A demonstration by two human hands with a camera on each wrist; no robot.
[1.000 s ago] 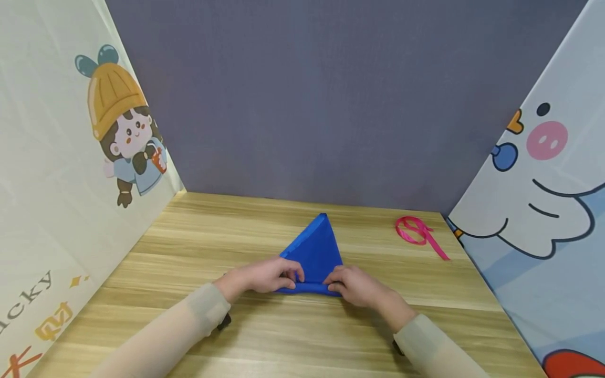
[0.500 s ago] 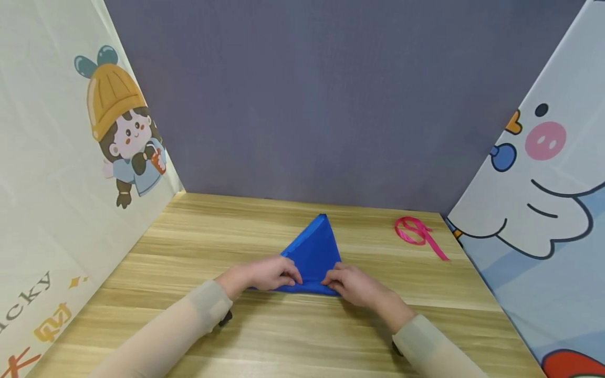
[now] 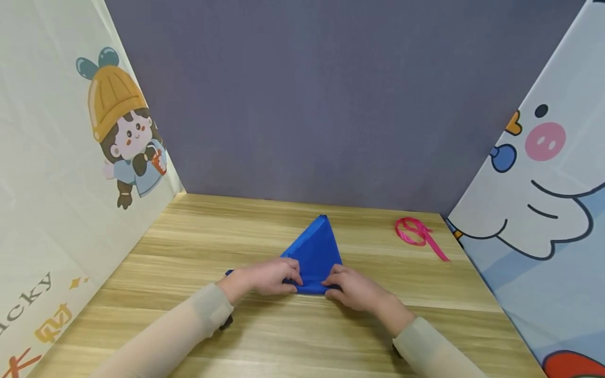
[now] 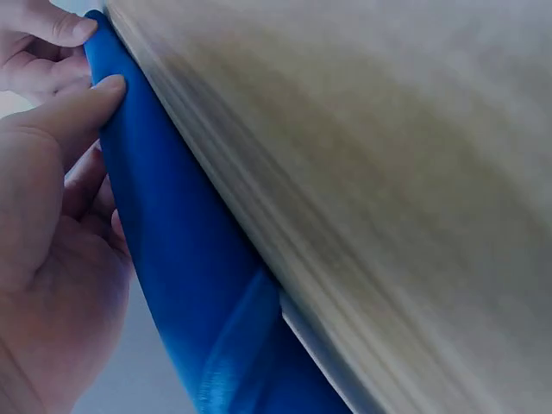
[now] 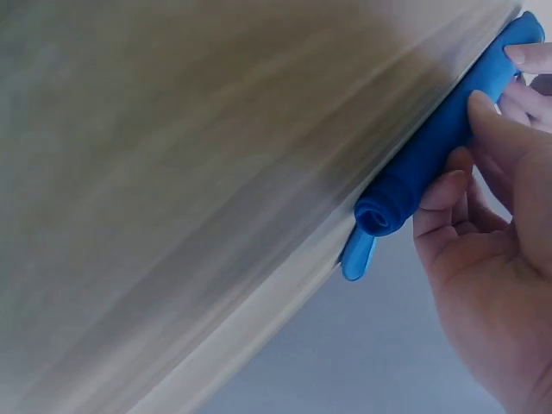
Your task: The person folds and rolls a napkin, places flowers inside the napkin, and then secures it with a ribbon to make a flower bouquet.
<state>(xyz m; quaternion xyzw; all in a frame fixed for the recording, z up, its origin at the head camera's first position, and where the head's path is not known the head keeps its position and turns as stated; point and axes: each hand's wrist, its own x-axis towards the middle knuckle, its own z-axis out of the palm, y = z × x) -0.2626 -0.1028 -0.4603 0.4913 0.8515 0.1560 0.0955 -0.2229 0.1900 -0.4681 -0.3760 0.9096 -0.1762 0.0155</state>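
Note:
A blue cloth (image 3: 316, 254) lies on the table, its far part a flat triangle pointing away from me. Along the near edge it is rolled up; the right wrist view shows this roll (image 5: 435, 142) with a spiral, hollow-looking end. My left hand (image 3: 271, 275) holds the roll left of its middle, thumb on the near side, fingers over the far side. My right hand (image 3: 355, 289) pinches the roll farther right in the same way. In the left wrist view the cloth (image 4: 168, 224) widens into a looser stretch beyond the hand. Part of the roll is hidden under both hands.
A pink ribbon (image 3: 411, 231), loosely coiled with one tail, lies at the back right of the wooden table (image 3: 212, 226). A grey panel (image 3: 302, 105) stands behind, with printed cartoon panels on the left and right sides.
Both thumbs have shifted to the near side of the roll. A blue tip now shows left of my left wrist. The ribbon has stayed put.

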